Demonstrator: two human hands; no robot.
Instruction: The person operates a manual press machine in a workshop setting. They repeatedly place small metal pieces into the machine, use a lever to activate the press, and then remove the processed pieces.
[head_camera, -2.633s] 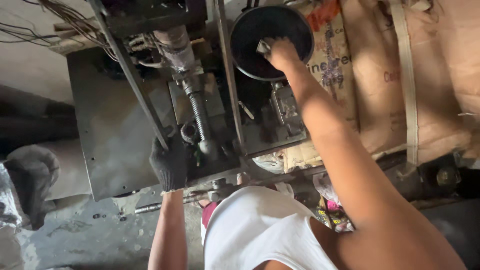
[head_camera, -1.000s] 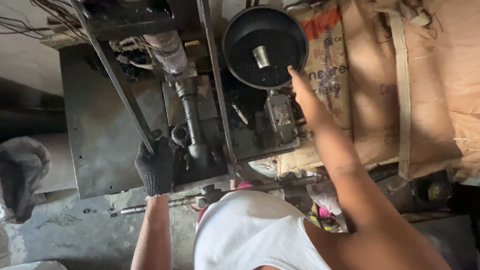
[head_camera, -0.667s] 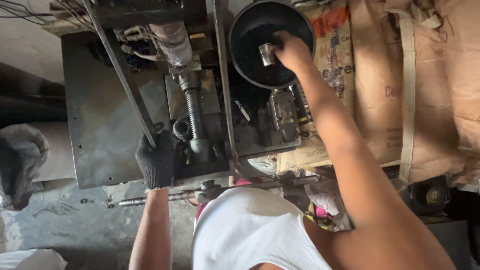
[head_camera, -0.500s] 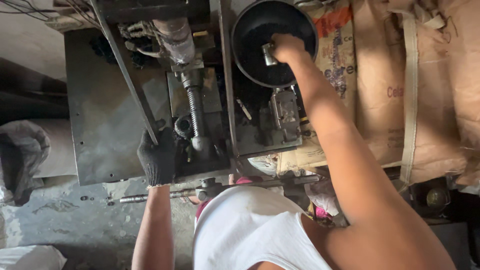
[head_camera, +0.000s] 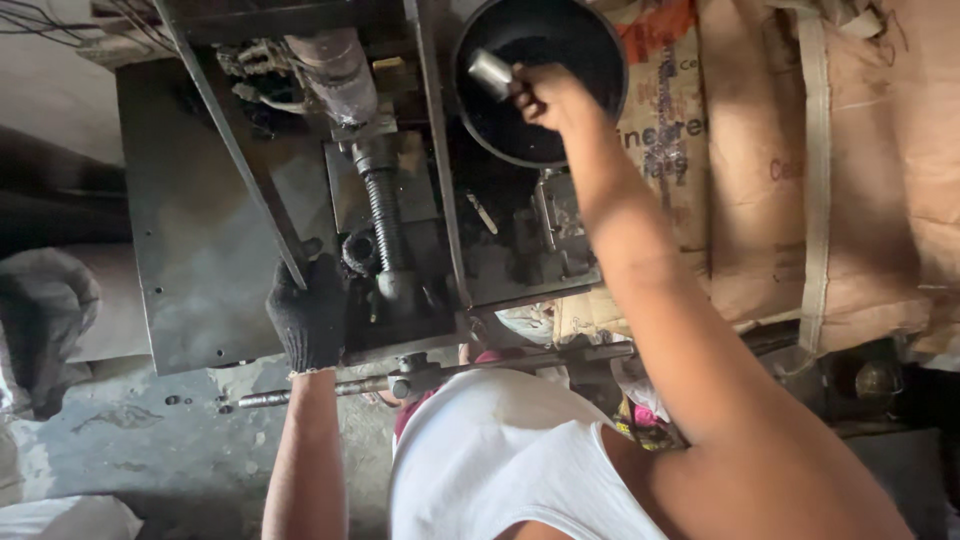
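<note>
Your right hand (head_camera: 548, 95) is closed around the short metal crank handle (head_camera: 492, 72) that sticks out of the black handwheel (head_camera: 540, 80), at the upper right of the machine; the fingers wrap the grip fully, so a slip would most likely come from a greasy handle rather than a loose hold. The handle sits off-centre on the wheel, and your wrist crosses the rim; if the wheel swings on freely, I judge that the rim could catch your forearm.

Your left hand (head_camera: 308, 318), in a dark knitted glove, rests flat on the lower front edge of the machine's steel plate (head_camera: 190, 270), fingers bent over the edge and holding nothing loose; it lies just beside the threaded screw shaft (head_camera: 384, 222) and the slanting steel bar (head_camera: 235, 150). That is the main risk I see; a knitted glove close to a turning screw can snag on the threads and be drawn in, should the wheel drive that screw, which I cannot tell from here.

Lower down, a long rod (head_camera: 400, 378) runs across just in front of your white shirt (head_camera: 500, 460); leaning in could press you against it. Paper sacks (head_camera: 800, 170) are stacked to the right, near your elbow; a wide swing might knock them. The concrete floor (head_camera: 150, 450) looks stained and may be slick.
</note>
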